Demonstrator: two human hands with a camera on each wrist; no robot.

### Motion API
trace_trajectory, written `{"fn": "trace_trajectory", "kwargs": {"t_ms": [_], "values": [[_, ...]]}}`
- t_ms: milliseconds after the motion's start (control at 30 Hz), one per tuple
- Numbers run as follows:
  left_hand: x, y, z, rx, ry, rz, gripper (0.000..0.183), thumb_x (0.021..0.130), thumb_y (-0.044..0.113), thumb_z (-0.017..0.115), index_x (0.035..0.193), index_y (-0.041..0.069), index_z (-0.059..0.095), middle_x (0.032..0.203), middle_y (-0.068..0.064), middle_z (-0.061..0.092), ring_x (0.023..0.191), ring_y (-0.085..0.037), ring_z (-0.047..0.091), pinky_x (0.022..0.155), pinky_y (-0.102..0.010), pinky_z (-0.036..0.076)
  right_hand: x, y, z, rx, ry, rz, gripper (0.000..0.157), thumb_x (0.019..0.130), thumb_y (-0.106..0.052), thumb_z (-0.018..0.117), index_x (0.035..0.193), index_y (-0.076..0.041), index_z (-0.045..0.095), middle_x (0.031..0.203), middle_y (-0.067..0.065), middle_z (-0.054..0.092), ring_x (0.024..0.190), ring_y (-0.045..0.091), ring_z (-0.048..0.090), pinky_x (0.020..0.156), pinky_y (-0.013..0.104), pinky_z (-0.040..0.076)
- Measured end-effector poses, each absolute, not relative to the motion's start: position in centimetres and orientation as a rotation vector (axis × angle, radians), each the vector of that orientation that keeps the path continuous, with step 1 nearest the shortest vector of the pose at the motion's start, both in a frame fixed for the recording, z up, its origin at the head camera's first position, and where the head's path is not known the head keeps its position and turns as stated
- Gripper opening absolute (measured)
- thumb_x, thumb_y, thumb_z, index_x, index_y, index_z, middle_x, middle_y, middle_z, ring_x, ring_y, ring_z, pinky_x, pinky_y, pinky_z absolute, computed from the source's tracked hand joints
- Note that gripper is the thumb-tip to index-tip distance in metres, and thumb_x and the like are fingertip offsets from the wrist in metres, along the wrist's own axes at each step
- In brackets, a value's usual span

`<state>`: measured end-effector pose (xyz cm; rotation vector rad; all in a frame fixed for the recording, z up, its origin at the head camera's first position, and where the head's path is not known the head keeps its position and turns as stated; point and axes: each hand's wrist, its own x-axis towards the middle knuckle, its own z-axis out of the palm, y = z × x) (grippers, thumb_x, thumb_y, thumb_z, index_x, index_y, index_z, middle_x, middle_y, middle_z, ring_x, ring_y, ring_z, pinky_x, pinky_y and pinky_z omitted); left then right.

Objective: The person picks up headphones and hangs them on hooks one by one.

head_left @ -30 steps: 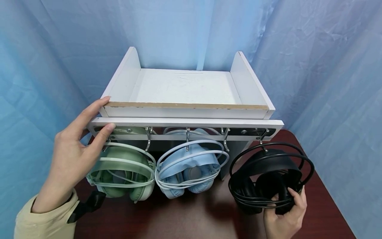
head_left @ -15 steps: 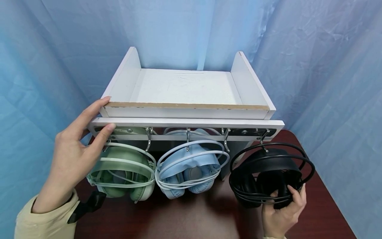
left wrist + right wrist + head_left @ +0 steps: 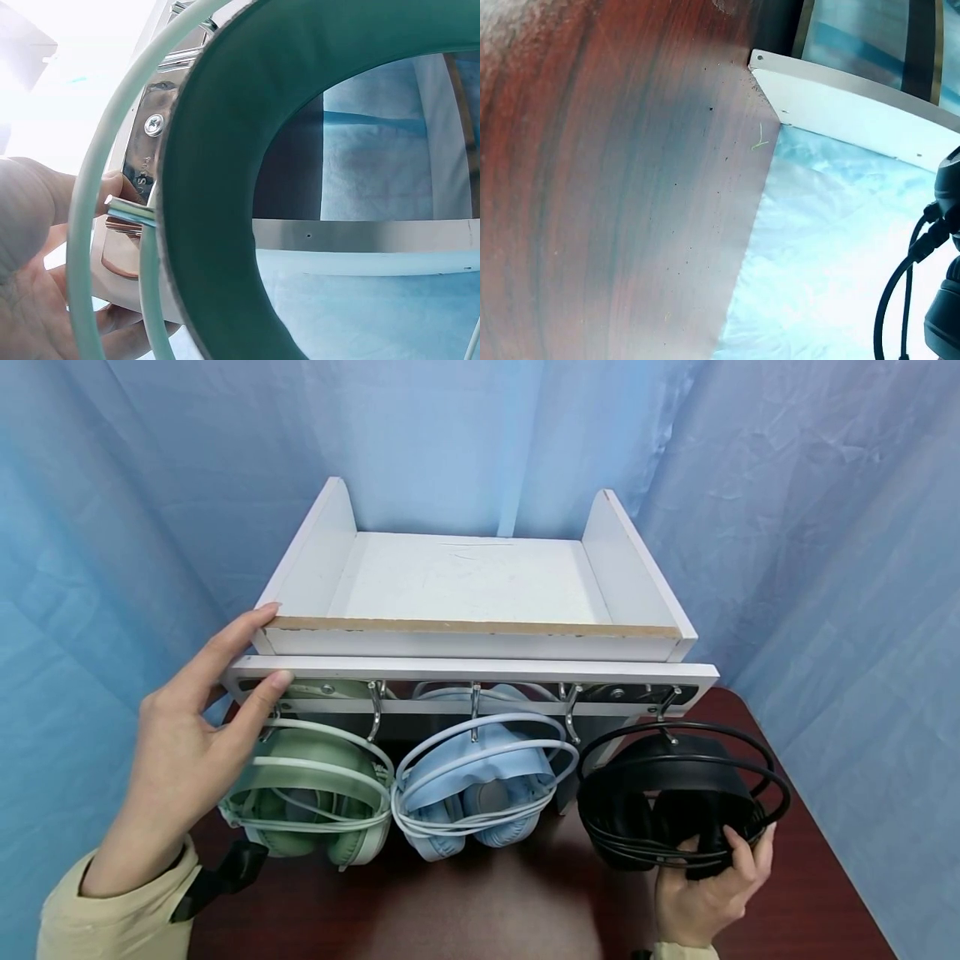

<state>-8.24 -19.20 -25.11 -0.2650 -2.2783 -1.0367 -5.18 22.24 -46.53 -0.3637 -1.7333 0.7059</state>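
Observation:
My left hand (image 3: 180, 752) grips the left end of a white shelf rack (image 3: 480, 670), thumb on its front rail and fingers reaching the shelf edge. Green headphones (image 3: 311, 743) hang from a hook just beside that thumb; their green band fills much of the left wrist view. Light-blue headphones (image 3: 480, 768) hang at the middle hook. At the right end, black headphones (image 3: 682, 768) have their headband at the last metal hook (image 3: 666, 714). My right hand (image 3: 708, 889) holds them from below by an ear cup, some fingers hidden behind the cup and its coiled cable.
Further metal hooks (image 3: 572, 714) stick out of the rail between the headphones. The rack stands on a dark red wooden table (image 3: 810, 877), whose right edge shows. Blue cloth (image 3: 480, 427) hangs behind and at both sides.
My right hand has risen slightly, lifting the lower part of the black headphones toward the rail. The left hand keeps its grip on the rack, which sits very slightly further right.

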Motion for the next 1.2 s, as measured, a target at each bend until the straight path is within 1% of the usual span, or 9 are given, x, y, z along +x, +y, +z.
{"fn": "trace_trajectory", "kwargs": {"t_ms": [200, 367, 467, 567, 700, 767, 900, 1067, 1200], "values": [[-8.3, -19.2, -25.2, -0.259, -2.277, -1.045, 0.057, 0.084, 0.005, 0.066, 0.133, 0.029, 0.051, 0.132, -0.007, 0.055, 0.094, 0.011, 0.050, 0.069, -0.008, 0.033, -5.5, 22.1, -46.9, -0.364, -1.725, 0.702, 0.030, 0.091, -0.020, 0.058, 0.111, 0.000, 0.048, 0.142, 0.009, 0.040, 0.113, 0.043, 0.054, 0.082, 0.062, 0.043], [-8.3, -19.2, -25.1, -0.263, -2.273, -1.049, 0.057, 0.084, 0.005, 0.066, 0.133, 0.028, 0.052, 0.131, -0.008, 0.056, 0.094, 0.011, 0.051, 0.069, -0.009, 0.033, -5.6, 21.9, -46.9, -0.366, -1.732, 0.703, 0.028, 0.091, -0.017, 0.056, 0.112, 0.000, 0.047, 0.143, 0.008, 0.039, 0.112, 0.044, 0.054, 0.082, 0.063, 0.043], [-8.2, -19.1, -25.1, -0.262, -2.276, -1.048, 0.056, 0.084, 0.005, 0.066, 0.133, 0.028, 0.051, 0.131, -0.008, 0.055, 0.096, 0.011, 0.050, 0.069, -0.009, 0.033, -5.6, 21.9, -47.0, -0.342, -1.717, 0.724, 0.030, 0.091, -0.019, 0.055, 0.112, 0.001, 0.047, 0.143, 0.009, 0.039, 0.117, 0.042, 0.052, 0.085, 0.062, 0.042], [-8.2, -19.1, -25.1, -0.260, -2.281, -1.046, 0.056, 0.084, 0.006, 0.066, 0.133, 0.029, 0.051, 0.132, -0.008, 0.055, 0.098, 0.012, 0.050, 0.070, -0.008, 0.033, -5.7, 21.7, -47.0, -0.304, -1.704, 0.751, 0.032, 0.091, -0.020, 0.055, 0.110, 0.004, 0.047, 0.141, 0.012, 0.040, 0.124, 0.038, 0.047, 0.092, 0.059, 0.040], [-8.2, -19.1, -25.0, -0.256, -2.288, -1.039, 0.057, 0.085, 0.006, 0.065, 0.134, 0.031, 0.050, 0.134, -0.007, 0.053, 0.102, 0.014, 0.048, 0.070, -0.008, 0.033, -5.7, 21.3, -46.6, -0.279, -1.726, 0.785, 0.033, 0.090, -0.018, 0.056, 0.111, 0.005, 0.046, 0.141, 0.017, 0.040, 0.129, 0.037, 0.041, 0.096, 0.059, 0.037], [-8.2, -19.1, -25.0, -0.254, -2.292, -1.031, 0.057, 0.085, 0.007, 0.065, 0.134, 0.031, 0.050, 0.135, -0.007, 0.052, 0.099, 0.013, 0.048, 0.069, -0.009, 0.032, -5.5, 21.0, -46.3, -0.274, -1.736, 0.804, 0.033, 0.089, -0.015, 0.057, 0.112, 0.007, 0.046, 0.141, 0.019, 0.039, 0.129, 0.039, 0.039, 0.098, 0.059, 0.035], [-8.1, -19.1, -25.0, -0.253, -2.297, -1.023, 0.057, 0.085, 0.007, 0.065, 0.134, 0.032, 0.049, 0.135, -0.006, 0.052, 0.096, 0.012, 0.048, 0.066, -0.010, 0.032, -5.4, 20.4, -45.9, -0.260, -1.743, 0.832, 0.035, 0.087, -0.013, 0.057, 0.112, 0.009, 0.046, 0.140, 0.019, 0.041, 0.129, 0.039, 0.040, 0.102, 0.054, 0.034], [-8.2, -19.1, -25.1, -0.255, -2.295, -1.023, 0.057, 0.085, 0.007, 0.065, 0.134, 0.032, 0.049, 0.135, -0.007, 0.052, 0.095, 0.012, 0.048, 0.064, -0.010, 0.032, -5.2, 20.0, -45.7, -0.232, -1.775, 0.839, 0.036, 0.087, -0.013, 0.057, 0.113, 0.009, 0.045, 0.140, 0.019, 0.040, 0.127, 0.039, 0.041, 0.102, 0.049, 0.035], [-8.2, -19.1, -25.1, -0.254, -2.296, -1.015, 0.057, 0.085, 0.007, 0.065, 0.134, 0.032, 0.049, 0.135, -0.007, 0.053, 0.091, 0.011, 0.048, 0.063, -0.010, 0.031, -5.0, 19.7, -45.7, -0.218, -1.793, 0.853, 0.038, 0.085, -0.012, 0.059, 0.114, 0.009, 0.045, 0.139, 0.021, 0.040, 0.125, 0.040, 0.042, 0.104, 0.030, 0.034]]}}
